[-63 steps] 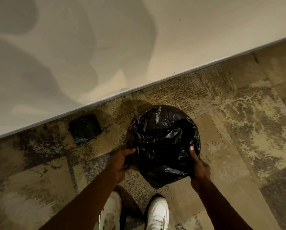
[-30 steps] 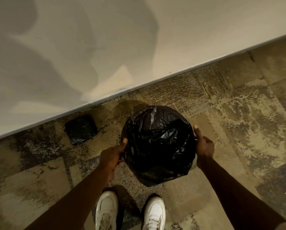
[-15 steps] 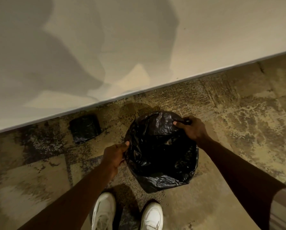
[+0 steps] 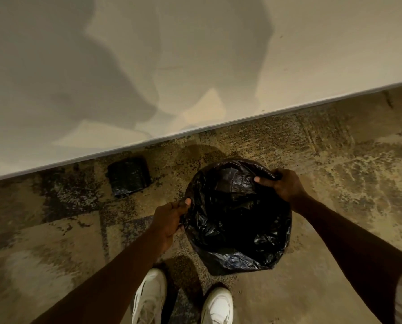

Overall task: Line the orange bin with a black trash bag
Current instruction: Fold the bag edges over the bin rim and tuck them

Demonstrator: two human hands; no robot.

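Observation:
A glossy black trash bag (image 4: 237, 220) is draped over and into a round bin on the floor, just in front of my feet. The bag covers the bin completely, so no orange shows. My left hand (image 4: 169, 218) pinches the bag's edge at the left side of the rim. My right hand (image 4: 281, 185) grips a bunched fold of the bag at the far right of the rim. The bag's inside sags down into the bin as a dark hollow.
A flat folded packet of black bags (image 4: 129, 176) lies on the mottled carpet to the left, close to the wall (image 4: 195, 54). The wall's base runs diagonally behind the bin. My white shoes (image 4: 183, 302) stand near the bottom edge.
My right hand has moved from the near right side of the rim round to the far right side and taken hold of the bag there. My left hand stays on the left edge.

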